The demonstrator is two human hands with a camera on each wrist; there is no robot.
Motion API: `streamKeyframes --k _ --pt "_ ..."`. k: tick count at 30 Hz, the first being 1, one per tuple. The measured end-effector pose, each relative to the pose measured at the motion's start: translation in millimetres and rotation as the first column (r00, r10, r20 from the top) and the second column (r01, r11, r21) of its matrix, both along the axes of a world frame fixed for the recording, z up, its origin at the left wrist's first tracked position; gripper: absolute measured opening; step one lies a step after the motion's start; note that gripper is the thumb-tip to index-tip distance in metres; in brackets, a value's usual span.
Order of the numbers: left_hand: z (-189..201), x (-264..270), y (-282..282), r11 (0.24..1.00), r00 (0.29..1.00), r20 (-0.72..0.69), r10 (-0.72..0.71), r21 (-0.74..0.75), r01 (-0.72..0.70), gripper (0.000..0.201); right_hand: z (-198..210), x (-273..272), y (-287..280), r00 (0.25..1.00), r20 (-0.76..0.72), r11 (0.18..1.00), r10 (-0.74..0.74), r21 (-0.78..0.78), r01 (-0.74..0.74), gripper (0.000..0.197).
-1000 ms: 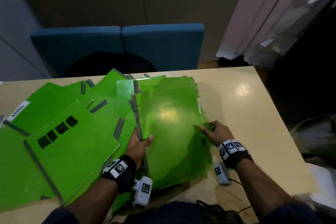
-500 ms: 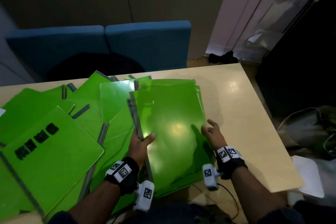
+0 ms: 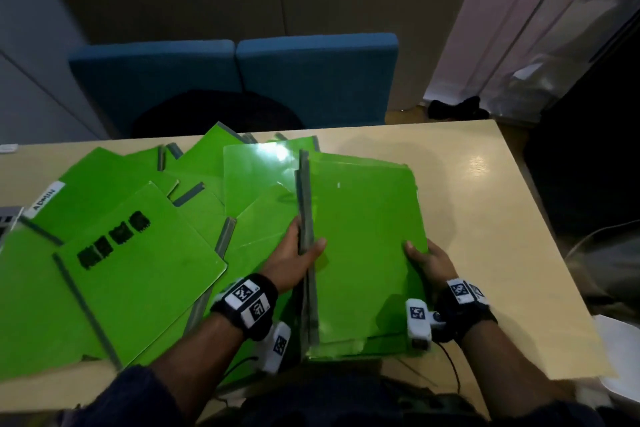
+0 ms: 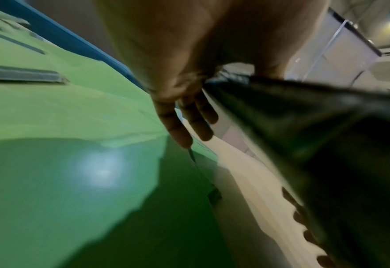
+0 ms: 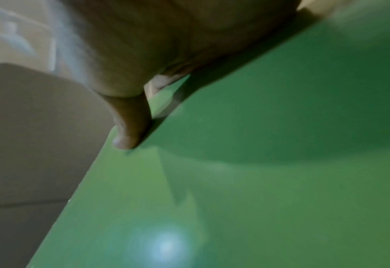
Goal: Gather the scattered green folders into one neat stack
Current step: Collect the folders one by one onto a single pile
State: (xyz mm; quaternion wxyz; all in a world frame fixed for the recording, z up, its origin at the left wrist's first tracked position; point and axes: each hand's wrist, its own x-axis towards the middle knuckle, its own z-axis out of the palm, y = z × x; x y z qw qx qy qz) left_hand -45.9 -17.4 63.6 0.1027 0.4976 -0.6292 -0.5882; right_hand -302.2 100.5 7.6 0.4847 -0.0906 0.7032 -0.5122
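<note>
Squared up since a second ago, the stack sits before the person; left hand pinches its spine, right hand the open edge; light, slippery, floppy, so grip both edges

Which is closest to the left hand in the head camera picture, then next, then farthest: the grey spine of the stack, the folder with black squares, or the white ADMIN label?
1. The grey spine: the left hand grips it, right beside the thumb.
2. The folder with black squares: lying to the hand's left.
3. The white ADMIN label: far left of the table.
</note>
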Motion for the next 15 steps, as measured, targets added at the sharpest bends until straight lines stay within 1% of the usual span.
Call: streamKeyframes --k 1,2,4,5,7,8,9,10,11,12,13,15 --pt "-2 6 -3 0.998 1.000 0.028 -0.001 -0.060 0.002 0.071 -5 -3 3 1.000 0.003 0.999 -0.027 0.024 0.027 0.031" --pt "-4 14 -6 0.988 0.997 0.068 0.034 -0.152 -0.023 0.065 -10 -6 5 0.999 -0.011 0.998 -0.052 0.038 0.052 0.031" --pt "-12 38 -10 0.941 0.975 0.158 0.155 -0.323 -0.097 0.057 -16 -13 10 0.994 -0.077 0.995 -0.080 0.056 0.085 0.033" --pt "-17 54 -11 0.916 0.952 0.203 0.229 -0.376 -0.140 0.058 -18 -16 12 0.991 -0.109 0.995 -0.076 0.062 0.083 0.034" --pt "-27 90 -14 0.869 0.875 0.305 0.376 -0.444 -0.219 0.067 -19 -22 18 0.983 -0.171 0.992 -0.062 0.100 0.080 0.040" --pt "-32 113 -15 0.853 0.813 0.386 0.436 -0.465 -0.237 0.074 -20 -21 19 0.980 -0.191 0.991 -0.048 0.110 0.070 0.041" --pt "-39 132 -15 0.857 0.743 0.484 0.463 -0.460 -0.234 0.081 -21 -21 20 0.978 -0.200 0.989 -0.051 0.126 0.077 0.040" --pt "-46 148 -14 0.880 0.678 0.584 0.447 -0.423 -0.216 0.087 -21 -20 21 0.978 -0.202 0.989 -0.054 0.126 0.081 0.039" --pt "-53 162 -10 0.913 0.633 0.665 0.396 -0.357 -0.197 0.091 -23 -17 20 0.980 -0.190 0.988 -0.059 0.129 0.084 0.040" --pt "-58 171 -4 0.941 0.619 0.710 0.334 -0.293 -0.171 0.091 -23 -13 18 0.983 -0.171 0.989 -0.064 0.122 0.086 0.040" --pt "-64 175 4 0.957 0.624 0.730 0.280 -0.260 -0.126 0.087 -20 -8 15 0.985 -0.157 0.988 -0.067 0.128 0.088 0.039" --pt "-67 177 18 0.964 0.621 0.752 0.220 -0.266 -0.019 0.079 -18 0 7 0.992 -0.114 0.989 -0.060 0.129 0.075 0.035"
